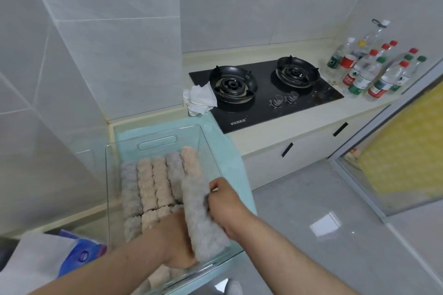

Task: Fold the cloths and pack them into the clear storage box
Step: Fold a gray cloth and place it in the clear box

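The black hob (261, 112) bears white lettering, perhaps ending "好太太"; labels on the bottles (374, 72) are unreadable.

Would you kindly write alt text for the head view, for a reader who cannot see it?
The left hand and right hand hold a folded grey cloth in a clear storage box of packed cloths, beside a gas hob.
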`<state>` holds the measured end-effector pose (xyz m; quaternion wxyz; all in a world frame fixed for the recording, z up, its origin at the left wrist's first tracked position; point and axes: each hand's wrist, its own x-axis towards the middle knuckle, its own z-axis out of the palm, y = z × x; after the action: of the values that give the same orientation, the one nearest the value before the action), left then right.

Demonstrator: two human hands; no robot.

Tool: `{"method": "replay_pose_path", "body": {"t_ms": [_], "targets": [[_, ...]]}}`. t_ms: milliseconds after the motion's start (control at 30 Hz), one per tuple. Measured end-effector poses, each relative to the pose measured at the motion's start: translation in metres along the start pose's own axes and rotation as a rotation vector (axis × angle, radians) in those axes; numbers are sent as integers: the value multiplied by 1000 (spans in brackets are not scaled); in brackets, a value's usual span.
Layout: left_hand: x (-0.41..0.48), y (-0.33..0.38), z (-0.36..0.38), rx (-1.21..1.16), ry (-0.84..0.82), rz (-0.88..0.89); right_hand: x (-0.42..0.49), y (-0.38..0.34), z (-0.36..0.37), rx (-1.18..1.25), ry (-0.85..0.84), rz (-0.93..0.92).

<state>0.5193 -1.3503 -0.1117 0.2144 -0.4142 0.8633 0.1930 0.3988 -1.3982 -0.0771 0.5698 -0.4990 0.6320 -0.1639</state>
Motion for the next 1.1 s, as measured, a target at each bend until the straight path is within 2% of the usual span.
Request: {"method": "replay_pose_path", "body": {"t_ms": [100,233,467,600,733,800,900,1000,1100], "targets": [[-7,-4,6,-67,39,10,10,15,20,-313,-27,8],[-7,-17,30,43,-19,-6,31,16,34,-389,-51,164],[-4,-21,40,49,-46,-43,42,22,48,-527,-80,212],[-1,-23,40,40,-48,-51,39,23,50,-858,-91,68],[0,-24,48,64,22,-23,34,21,54,-1042,-67,-21],[3,-27,54,55,46,-21,35,13,51,-1030,-144,-12],[5,-26,54,33,68,-28,43,14,45,-884,-274,111],[6,-23,49,3,44,-40,39,21,40,-568,-315,305],[6,-23,48,20,33,-31,29,21,34,-226,-257,384]]}}
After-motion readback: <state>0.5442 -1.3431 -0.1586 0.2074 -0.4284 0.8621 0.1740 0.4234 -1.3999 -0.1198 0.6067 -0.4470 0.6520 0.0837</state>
